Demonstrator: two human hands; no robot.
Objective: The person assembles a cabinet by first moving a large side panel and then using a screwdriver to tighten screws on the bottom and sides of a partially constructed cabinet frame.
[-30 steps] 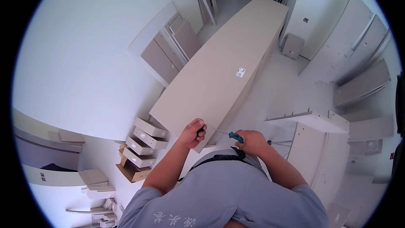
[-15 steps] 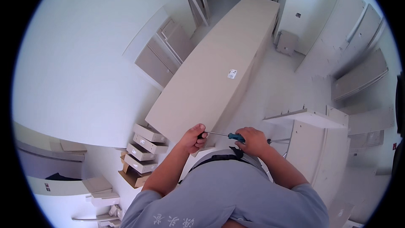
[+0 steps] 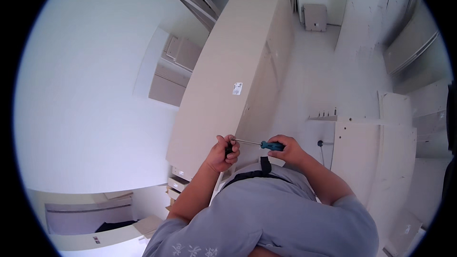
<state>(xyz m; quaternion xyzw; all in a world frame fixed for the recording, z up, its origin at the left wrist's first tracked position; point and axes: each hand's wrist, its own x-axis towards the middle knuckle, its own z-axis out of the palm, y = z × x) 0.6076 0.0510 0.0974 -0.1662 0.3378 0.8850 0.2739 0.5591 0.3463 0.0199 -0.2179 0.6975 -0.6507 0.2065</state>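
Observation:
In front of my waist, my right hand (image 3: 289, 150) grips a screwdriver by its teal handle (image 3: 270, 146). The thin metal shaft points left, and its tip end reaches the fingers of my left hand (image 3: 220, 156). Those fingers curl around a small black piece (image 3: 229, 148), mostly hidden, whose kind I cannot make out. Both hands are over the near end of a long beige cabinet body (image 3: 209, 81), which lies on the floor and stretches away from me. A white label (image 3: 237, 88) sticks to its top face.
Beige drawers (image 3: 177, 183) are stacked by the cabinet's near left corner. Flat panels (image 3: 167, 84) lean on the left wall. To my right stands a beige board assembly (image 3: 354, 147) with pegs along its edge, beside a thin-legged metal stand (image 3: 321, 143). More panels (image 3: 412, 43) lean farther right.
The view has turned, so the cabinet stands more upright in it and the drawers are mostly covered. My right hand has shifted on the screwdriver, showing more of its handle.

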